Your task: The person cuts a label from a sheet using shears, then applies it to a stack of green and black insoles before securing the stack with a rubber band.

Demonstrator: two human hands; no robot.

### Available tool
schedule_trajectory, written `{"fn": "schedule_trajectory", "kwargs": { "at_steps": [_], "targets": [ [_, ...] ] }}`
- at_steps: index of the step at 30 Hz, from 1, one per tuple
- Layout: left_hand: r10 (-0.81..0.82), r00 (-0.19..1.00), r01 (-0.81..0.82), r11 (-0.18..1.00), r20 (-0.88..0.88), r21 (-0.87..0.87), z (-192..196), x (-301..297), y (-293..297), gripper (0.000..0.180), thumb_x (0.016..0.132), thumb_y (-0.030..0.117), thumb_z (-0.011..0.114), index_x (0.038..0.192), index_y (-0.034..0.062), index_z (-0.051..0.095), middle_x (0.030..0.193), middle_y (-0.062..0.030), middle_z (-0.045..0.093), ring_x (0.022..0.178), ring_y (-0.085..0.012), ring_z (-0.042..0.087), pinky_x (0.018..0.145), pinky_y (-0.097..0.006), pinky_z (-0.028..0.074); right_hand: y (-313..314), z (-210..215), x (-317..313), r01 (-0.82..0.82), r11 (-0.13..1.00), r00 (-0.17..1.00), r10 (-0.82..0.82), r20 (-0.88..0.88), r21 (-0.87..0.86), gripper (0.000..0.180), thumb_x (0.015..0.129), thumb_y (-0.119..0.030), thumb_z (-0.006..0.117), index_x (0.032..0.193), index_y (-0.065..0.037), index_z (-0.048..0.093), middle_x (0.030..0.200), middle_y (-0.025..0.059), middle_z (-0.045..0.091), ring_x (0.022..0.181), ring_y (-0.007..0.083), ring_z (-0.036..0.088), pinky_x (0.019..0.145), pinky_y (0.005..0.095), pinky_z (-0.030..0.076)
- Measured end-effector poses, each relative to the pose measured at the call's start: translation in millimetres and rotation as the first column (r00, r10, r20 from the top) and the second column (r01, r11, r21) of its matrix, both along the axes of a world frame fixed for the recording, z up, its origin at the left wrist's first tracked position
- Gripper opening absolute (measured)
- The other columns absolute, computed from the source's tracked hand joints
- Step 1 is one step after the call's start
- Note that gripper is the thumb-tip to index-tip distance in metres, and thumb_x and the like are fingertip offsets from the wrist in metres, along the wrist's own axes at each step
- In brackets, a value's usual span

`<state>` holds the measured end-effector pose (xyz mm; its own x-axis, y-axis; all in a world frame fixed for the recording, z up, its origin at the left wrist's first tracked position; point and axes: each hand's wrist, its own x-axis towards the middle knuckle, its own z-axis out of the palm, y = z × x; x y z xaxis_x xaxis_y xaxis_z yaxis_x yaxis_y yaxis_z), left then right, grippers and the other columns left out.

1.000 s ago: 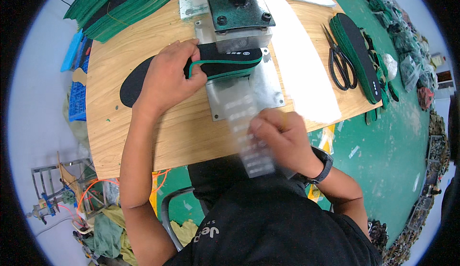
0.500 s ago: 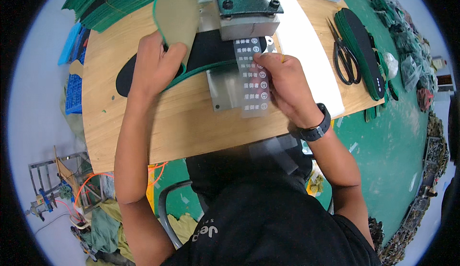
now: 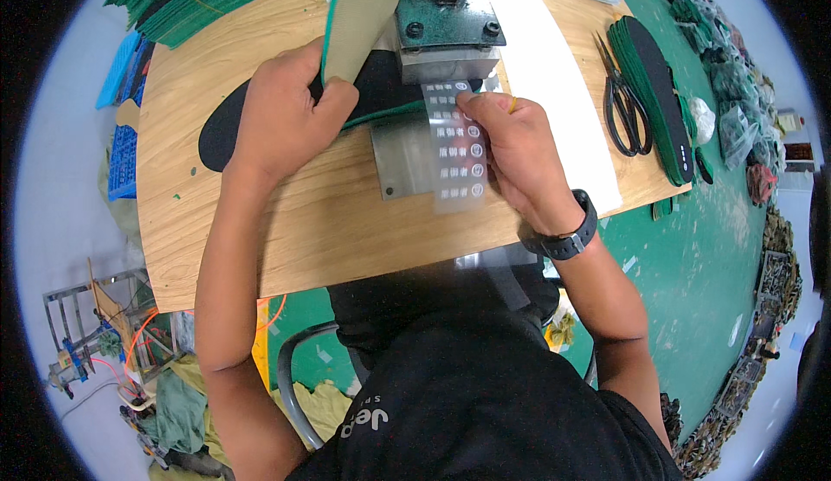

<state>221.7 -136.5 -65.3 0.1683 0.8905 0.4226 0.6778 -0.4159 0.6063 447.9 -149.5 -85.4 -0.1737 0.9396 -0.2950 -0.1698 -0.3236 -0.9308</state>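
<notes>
My left hand [image 3: 290, 117] is closed on a beige-faced insole [image 3: 365, 18] with a green edge, gripped at its lower end and tilted upward. Beneath that hand lies a black insole [image 3: 227, 126], also green-edged, its right end running under the metal block [image 3: 450, 67] of a press. Between thumb and fingers, my right hand [image 3: 524, 152] pinches a clear strip of white printed labels [image 3: 457, 159]. The strip's upper end meets the block's lower edge, over the black insole. Whether the block presses on them is hidden. A metal plate [image 3: 400, 156] shows below the insole.
Black-handled scissors [image 3: 625, 104] and a stack of black-and-green insoles [image 3: 651, 91] lie at the right. A larger green stack [image 3: 195, 0] sits at the far left, near blue baskets [image 3: 124, 156]. A white sheet [image 3: 571, 135] runs along the press's right side.
The press block sits lower, covering more of the strip and black insole. My left hand has shifted right and up with the beige insole. My right hand keeps its pinch almost in place.
</notes>
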Motion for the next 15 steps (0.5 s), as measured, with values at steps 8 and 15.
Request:
{"fn": "schedule_trajectory", "kwargs": {
  "at_steps": [8,15],
  "targets": [
    [-0.016,0.975,0.013,1.000,-0.222,-0.019,2,8,-8,0.055,0.072,0.024,0.073,0.121,0.0057,0.054,0.103,-0.0186,0.063,0.094,-0.0332,0.060,0.085,-0.038,0.046,-3,2,0,-0.019,1.000,1.000,0.019,-0.016,0.014,0.027,0.091,-0.018,0.055,0.071,0.000,0.061,0.059,0.0043,0.058,0.045,0.0095,0.049,0.041,0.0221,0.037],
    [-0.050,0.950,0.040,0.999,-0.309,-0.037,3,8,-4,0.070,0.067,0.027,0.079,0.128,0.0051,0.051,0.113,-0.0185,0.060,0.106,-0.0330,0.056,0.094,-0.038,0.043,-7,-9,3,0.016,0.994,1.000,-0.013,-0.027,0.108,0.028,0.092,-0.020,0.054,0.074,0.000,0.061,0.063,0.0039,0.058,0.051,0.0095,0.052,0.043,0.0219,0.038]
  ]
}}
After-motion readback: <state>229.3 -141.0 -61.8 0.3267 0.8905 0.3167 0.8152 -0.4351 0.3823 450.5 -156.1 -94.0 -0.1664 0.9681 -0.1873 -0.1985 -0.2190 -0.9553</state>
